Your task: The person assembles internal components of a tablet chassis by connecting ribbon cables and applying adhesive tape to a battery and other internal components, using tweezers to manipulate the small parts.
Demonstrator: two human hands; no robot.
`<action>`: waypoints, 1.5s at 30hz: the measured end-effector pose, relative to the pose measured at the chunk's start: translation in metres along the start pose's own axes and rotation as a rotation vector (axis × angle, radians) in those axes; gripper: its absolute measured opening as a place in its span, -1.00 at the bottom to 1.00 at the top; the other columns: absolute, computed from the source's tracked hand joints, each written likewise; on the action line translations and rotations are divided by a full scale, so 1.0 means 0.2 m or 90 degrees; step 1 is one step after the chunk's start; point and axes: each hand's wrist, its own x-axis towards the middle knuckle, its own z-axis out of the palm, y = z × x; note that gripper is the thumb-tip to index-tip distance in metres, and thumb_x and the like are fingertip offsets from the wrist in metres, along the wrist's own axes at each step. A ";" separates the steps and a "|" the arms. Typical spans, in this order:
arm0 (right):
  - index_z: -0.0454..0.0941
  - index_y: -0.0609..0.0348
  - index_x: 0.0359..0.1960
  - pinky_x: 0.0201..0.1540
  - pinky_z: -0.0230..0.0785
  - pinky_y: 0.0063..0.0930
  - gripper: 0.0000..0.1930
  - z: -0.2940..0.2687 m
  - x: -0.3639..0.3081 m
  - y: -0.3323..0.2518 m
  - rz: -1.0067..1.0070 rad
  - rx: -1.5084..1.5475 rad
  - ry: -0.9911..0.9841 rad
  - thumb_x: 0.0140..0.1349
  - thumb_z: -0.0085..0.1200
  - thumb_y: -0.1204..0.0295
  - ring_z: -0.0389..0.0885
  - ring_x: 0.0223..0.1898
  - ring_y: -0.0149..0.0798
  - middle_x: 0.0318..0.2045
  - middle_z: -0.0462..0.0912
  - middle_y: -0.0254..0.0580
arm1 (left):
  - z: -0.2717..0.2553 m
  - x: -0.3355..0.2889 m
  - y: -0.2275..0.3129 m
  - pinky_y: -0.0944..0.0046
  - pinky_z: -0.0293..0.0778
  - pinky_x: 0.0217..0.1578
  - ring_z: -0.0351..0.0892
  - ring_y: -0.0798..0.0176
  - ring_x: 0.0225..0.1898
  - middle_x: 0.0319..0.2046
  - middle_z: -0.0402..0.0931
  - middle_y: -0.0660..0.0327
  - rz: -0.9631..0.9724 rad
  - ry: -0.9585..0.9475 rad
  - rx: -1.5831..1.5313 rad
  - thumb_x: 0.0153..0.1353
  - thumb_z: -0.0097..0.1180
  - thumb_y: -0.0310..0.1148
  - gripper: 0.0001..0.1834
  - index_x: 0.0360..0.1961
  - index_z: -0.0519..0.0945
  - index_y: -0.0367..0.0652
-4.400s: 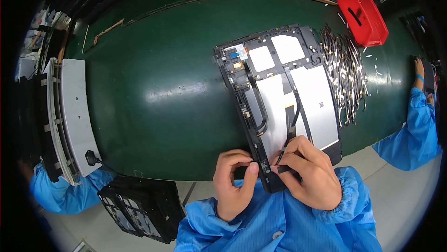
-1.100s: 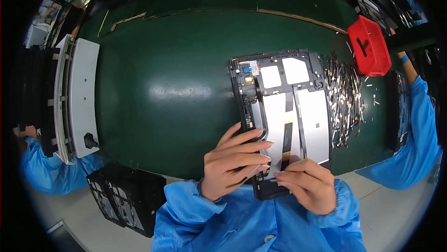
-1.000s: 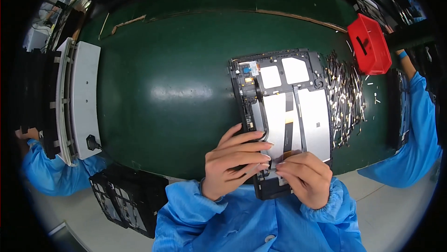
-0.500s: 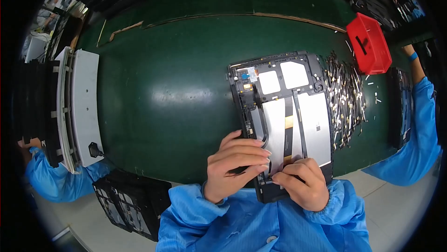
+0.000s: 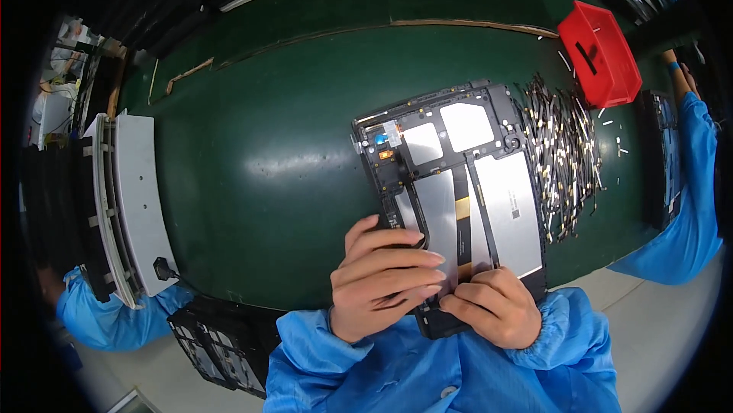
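Observation:
An opened tablet (image 5: 504, 207) lies tilted in front of me, its silver battery plates and black frame showing. A thin black cable (image 5: 419, 218) curves along its left inner side and runs under the fingers of my left hand (image 5: 378, 279). That hand is closed over the tablet's lower left edge, fingertips bunched near the thumb at the cable. My right hand (image 5: 496, 308) rests over the lower end of the tablet. Its thumb and forefinger are pinched together near the bottom of a black and gold flat ribbon (image 5: 463, 230); what they hold is too small to make out.
Right of the tablet lies a pile of thin black cables (image 5: 561, 157), with a red bin (image 5: 603, 58) beyond it. A white panel (image 5: 141, 191) stands at the left. Stacked black device frames (image 5: 217, 344) sit lower left. Blue-sleeved people (image 5: 695, 176) are at both sides.
The whole view has shifted a little, and the tablet appears slightly farther left. My fingers stay at the same lower part of it, with the left fingertips covering more of the cable.

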 end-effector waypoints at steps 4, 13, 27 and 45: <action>0.60 0.18 -0.32 -0.28 0.35 -0.45 -0.69 0.00 0.00 0.00 0.000 0.006 -0.004 -0.21 0.12 0.46 0.46 -0.29 -0.31 -0.30 0.50 -0.34 | 0.04 0.08 0.00 0.09 0.10 0.18 0.45 0.25 0.01 -0.23 0.62 0.40 0.009 -0.007 0.125 -0.11 0.33 -0.37 -0.84 -0.41 0.71 0.04; 0.61 0.17 -0.33 -0.29 0.35 -0.44 -0.70 0.02 0.00 0.00 0.017 0.018 -0.006 -0.22 0.12 0.46 0.45 -0.25 -0.31 -0.31 0.50 -0.36 | 0.07 0.11 -0.04 0.09 -0.06 0.22 0.42 0.35 0.03 -0.19 0.58 0.43 -0.026 -0.032 0.167 -0.07 0.30 -0.31 -0.88 -0.43 0.70 0.07; 0.61 0.15 -0.32 -0.28 0.32 -0.46 -0.72 0.01 -0.01 0.00 0.023 0.002 -0.015 -0.18 0.14 0.46 0.43 -0.27 -0.35 -0.31 0.48 -0.39 | 0.07 0.11 -0.05 0.10 -0.08 0.23 0.43 0.35 0.04 -0.20 0.59 0.41 -0.022 -0.035 0.161 -0.05 0.29 -0.34 -0.90 -0.43 0.69 0.03; 0.64 0.14 -0.38 -0.34 0.31 -0.53 -0.80 0.00 0.01 -0.01 0.012 -0.022 0.002 -0.13 0.15 0.44 0.43 -0.31 -0.33 -0.08 0.62 -0.29 | 0.07 0.07 -0.02 0.03 -0.07 0.21 0.37 0.15 0.10 0.06 0.43 0.20 -0.036 0.032 0.116 0.13 0.14 -0.13 -0.52 0.05 0.50 -0.12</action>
